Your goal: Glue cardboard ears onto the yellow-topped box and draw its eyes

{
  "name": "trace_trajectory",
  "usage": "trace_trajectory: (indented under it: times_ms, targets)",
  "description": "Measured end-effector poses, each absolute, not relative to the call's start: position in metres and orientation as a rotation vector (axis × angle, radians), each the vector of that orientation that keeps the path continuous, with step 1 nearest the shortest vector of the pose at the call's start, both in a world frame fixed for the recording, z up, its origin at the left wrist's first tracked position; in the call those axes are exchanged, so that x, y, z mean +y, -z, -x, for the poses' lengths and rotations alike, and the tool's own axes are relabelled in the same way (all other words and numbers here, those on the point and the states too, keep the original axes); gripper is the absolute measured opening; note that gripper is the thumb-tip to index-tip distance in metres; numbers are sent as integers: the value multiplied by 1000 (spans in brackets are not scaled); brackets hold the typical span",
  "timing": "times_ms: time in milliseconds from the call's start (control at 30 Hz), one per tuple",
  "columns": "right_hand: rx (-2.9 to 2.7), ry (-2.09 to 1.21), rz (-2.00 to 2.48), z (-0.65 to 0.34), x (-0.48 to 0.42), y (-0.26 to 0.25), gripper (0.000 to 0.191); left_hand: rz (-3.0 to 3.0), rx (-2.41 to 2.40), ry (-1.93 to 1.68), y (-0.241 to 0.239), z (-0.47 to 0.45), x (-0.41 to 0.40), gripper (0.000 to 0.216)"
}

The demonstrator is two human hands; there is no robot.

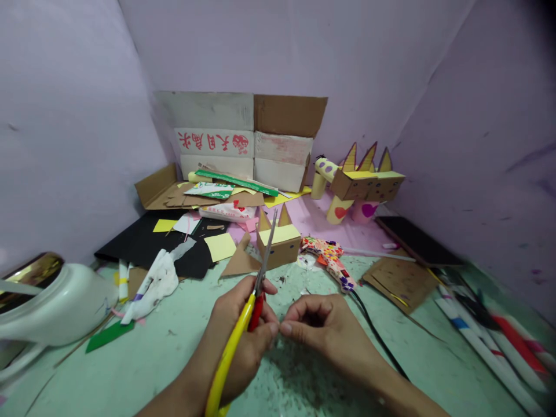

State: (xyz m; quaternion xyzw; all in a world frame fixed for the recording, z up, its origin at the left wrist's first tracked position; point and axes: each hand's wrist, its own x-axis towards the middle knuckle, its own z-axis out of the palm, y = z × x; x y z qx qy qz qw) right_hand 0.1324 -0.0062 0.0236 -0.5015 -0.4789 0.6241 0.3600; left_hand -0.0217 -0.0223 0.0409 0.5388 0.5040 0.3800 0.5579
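My left hand [243, 336] is wrapped round a pair of scissors [243, 324] with yellow and red handles; the grey blades point up and away, over the table. My right hand [324, 330] is beside it, fingers curled in a pinch, thumb tip touching my left fingertips. What it pinches is too small to make out. Just beyond the blade tips stands a small cardboard box with yellow top and two pointed ears [278, 243], with a brown cardboard triangle [238, 263] to its left.
An open cardboard box [243, 142] stands at the back amid paper and card scraps. A cardboard animal figure [362, 185] is at back right, a colourful glue gun [330, 258] with black cord mid-table, rolled papers [490, 341] right, a white jug [47, 301] left.
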Motion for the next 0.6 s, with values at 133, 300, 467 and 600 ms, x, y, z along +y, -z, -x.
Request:
trace_trajectory:
  times_ms: [133,300,467,600]
  targets:
    - [-1257,-1602,1254,-134,-6,-24,16,-1293,1198,-921,-40,23,-21,30]
    - [-1266,-1561,1258,-136,-5,-27,13,-1277,1197,-932,-37,24,-19,30]
    - [-1374,-1467,1265,-134,-9,-25,13,-1301,1208,-927,-38,23,-21,29]
    - [-1474,-1389,1289,-132,-13,-21,15,-1297,1253,-915,-41,22,-23,29]
